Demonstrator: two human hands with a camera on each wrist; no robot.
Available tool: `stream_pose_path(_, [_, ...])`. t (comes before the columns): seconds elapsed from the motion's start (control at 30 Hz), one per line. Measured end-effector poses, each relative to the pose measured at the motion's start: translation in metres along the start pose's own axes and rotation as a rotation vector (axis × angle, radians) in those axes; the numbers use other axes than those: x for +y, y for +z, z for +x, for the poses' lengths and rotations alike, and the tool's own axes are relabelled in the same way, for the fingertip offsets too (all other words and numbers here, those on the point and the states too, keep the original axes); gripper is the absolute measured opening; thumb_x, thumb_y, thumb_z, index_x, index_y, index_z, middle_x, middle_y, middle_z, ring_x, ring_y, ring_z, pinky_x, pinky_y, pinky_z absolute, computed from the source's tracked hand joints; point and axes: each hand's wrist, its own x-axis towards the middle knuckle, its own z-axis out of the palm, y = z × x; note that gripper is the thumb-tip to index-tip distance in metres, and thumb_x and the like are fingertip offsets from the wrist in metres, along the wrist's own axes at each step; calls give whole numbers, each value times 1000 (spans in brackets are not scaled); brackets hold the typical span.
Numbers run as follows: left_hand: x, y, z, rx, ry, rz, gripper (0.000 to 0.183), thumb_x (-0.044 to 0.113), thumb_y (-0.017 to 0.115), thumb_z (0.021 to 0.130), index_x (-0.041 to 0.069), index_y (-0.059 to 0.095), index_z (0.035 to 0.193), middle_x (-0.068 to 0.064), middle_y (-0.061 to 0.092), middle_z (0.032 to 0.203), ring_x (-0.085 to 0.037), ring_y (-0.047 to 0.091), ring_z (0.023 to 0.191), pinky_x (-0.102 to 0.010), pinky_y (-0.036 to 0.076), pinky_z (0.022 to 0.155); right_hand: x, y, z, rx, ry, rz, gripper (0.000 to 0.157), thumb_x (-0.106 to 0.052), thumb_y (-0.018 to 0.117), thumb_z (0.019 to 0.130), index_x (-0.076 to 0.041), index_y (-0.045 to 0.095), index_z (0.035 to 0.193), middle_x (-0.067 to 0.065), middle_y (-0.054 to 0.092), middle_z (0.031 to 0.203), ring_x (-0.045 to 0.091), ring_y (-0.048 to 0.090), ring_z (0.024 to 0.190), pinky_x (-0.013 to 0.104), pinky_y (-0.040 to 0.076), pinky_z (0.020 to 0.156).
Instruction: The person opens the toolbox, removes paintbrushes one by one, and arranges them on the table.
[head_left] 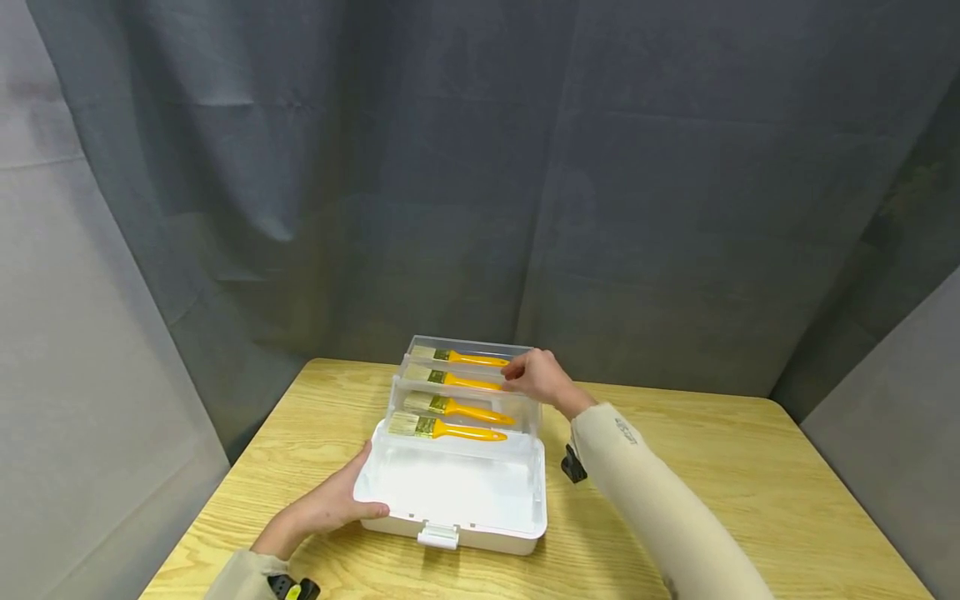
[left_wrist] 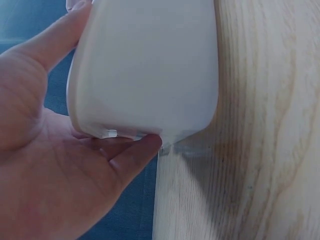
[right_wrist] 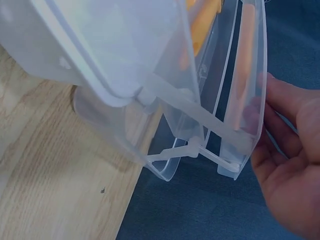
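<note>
A white plastic storage box point(head_left: 495, 540) stands unfolded on the table, its bottom compartment bare and its latch facing front. Behind it, stepped clear trays point(head_left: 528, 410) rise on hinged arms. Several paintbrushes point(head_left: 471, 432) with yellow handles and pale bristles lie in them, bristles to the left. My left hand point(head_left: 339, 498) grips the box's left end, thumb on the front rim; in the left wrist view its fingers curl around the end. My right hand point(head_left: 542, 377) holds the right end of an upper tray; in the right wrist view its fingertips press the clear wall.
The wooden table point(head_left: 690, 467) carries the box near its middle. A dark grey curtain point(head_left: 480, 167) hangs behind the table's back edge, with pale grey panels point(head_left: 90, 333) at both sides.
</note>
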Motion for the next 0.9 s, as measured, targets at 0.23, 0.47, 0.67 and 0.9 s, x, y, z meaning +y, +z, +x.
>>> stream_pose_path(0.23, [0,-1,-2,5,-11,-10,117,26,80,76,-1,-7,149,-24,-2,155,-39,6,140,-54,11,109,-6,1,7,-40,60,-29,23,-12,79,77,-6,76,99,1,71,89,14,64,78,29,54,72])
stream_pose_path(0.47, [0,-2,-4,5,-26,-4,118,28,80,76,-3,-7,148,-24,-3,154,-39,5,140,-54,10,109,-11,7,9,-23,60,-64,21,-8,78,77,-4,76,97,4,71,89,16,63,77,29,54,73])
stream_pose_path(0.67, [1,-3,-4,7,-17,-8,117,27,80,76,-3,-7,149,-25,-3,154,-39,6,140,-54,10,109,-10,11,9,-25,23,-76,20,-8,76,79,-4,75,99,5,71,92,18,64,83,31,54,76])
stream_pose_path(0.9, [1,-2,-4,1,-12,-3,116,27,80,76,-4,-6,148,-26,-2,154,-41,6,139,-56,11,109,-6,10,11,-54,12,-63,20,-9,77,78,-5,76,98,4,71,91,16,66,82,29,54,74])
